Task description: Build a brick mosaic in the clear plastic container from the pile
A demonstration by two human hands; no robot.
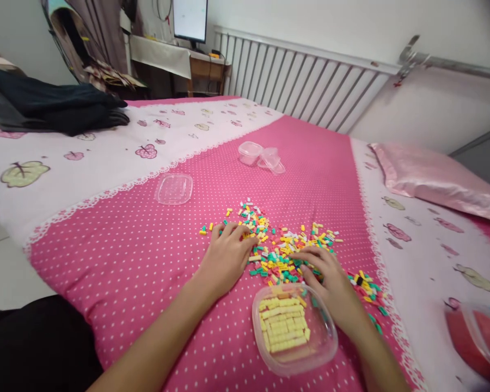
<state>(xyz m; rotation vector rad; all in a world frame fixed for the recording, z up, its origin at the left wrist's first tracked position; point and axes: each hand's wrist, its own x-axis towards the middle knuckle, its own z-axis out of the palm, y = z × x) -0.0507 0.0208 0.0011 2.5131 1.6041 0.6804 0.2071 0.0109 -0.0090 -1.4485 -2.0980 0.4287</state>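
Note:
A loose heap of small toy building bricks [283,245] in yellow, green, red and white lies spread on the pink bedsheet. At the heap's left edge my left hand [227,255] rests with its fingers bent and apart over the bricks. My right hand [329,275] reaches into the right side of the heap, thumb and fingers apart, touching bricks; its fingertips are partly hidden among them. Just in front of the heap sits a clear plastic container [326,348], with pale yellow bricks [286,326] lined up in rows inside it. My right wrist is beside this container's edge.
A clear lid [174,189] lies to the left, and more clear containers [253,153] stand farther back. A red-filled container [476,340] is at the lower right. Dark folded clothes [57,103], a pink pillow [441,177] and a white bed rail [294,73] surround the area.

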